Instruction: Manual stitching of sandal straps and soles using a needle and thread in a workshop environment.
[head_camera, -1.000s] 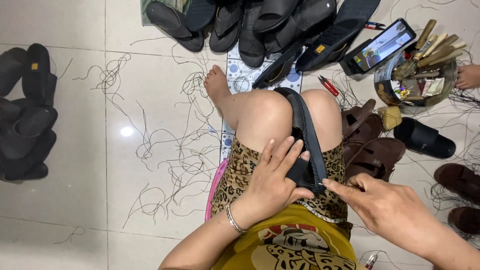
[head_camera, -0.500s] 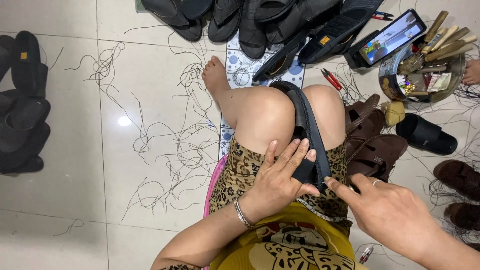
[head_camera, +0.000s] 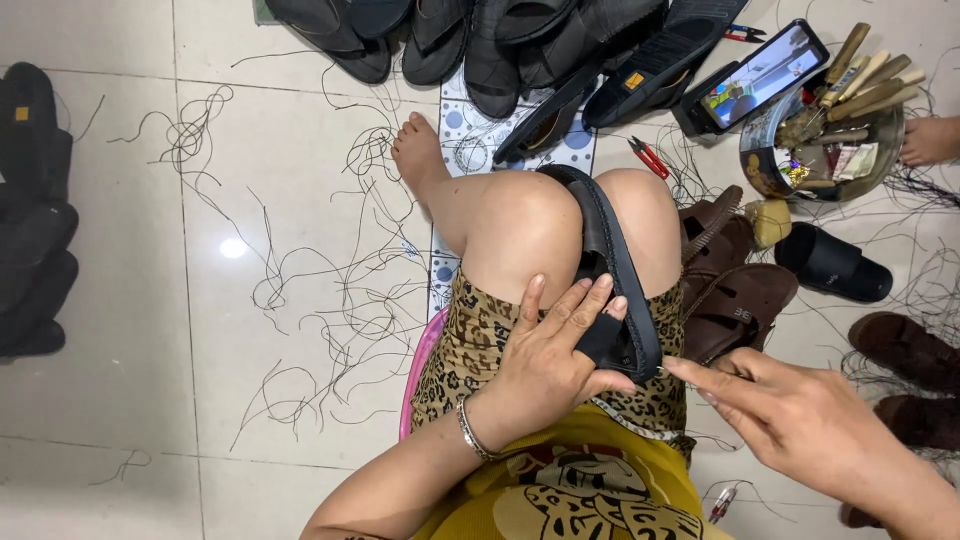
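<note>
While the white tiled floor (head_camera: 130, 420) spreads out strewn with loose dark threads (head_camera: 330, 290), a black sandal (head_camera: 607, 265) stands on edge between the person's bare knees. Its long axis runs from the lap outward, one end pointing away toward the far row of black sandals (head_camera: 520, 40), the other end lying under the hands. Right of the sandal, brown sandals (head_camera: 735, 290) lie on the floor; farther right and beyond sits a round tin of wooden-handled tools (head_camera: 830, 130), with a phone (head_camera: 760, 75) propped just beside it. The left hand (head_camera: 555, 355) grasps the near end of the sandal, fingers spread, one finger wearing a black cover. The right hand (head_camera: 800, 420) pinches at the sandal's rim with forefinger and thumb; what it nips is too small to tell. Red snips (head_camera: 648, 157) lie beyond the right knee.
</note>
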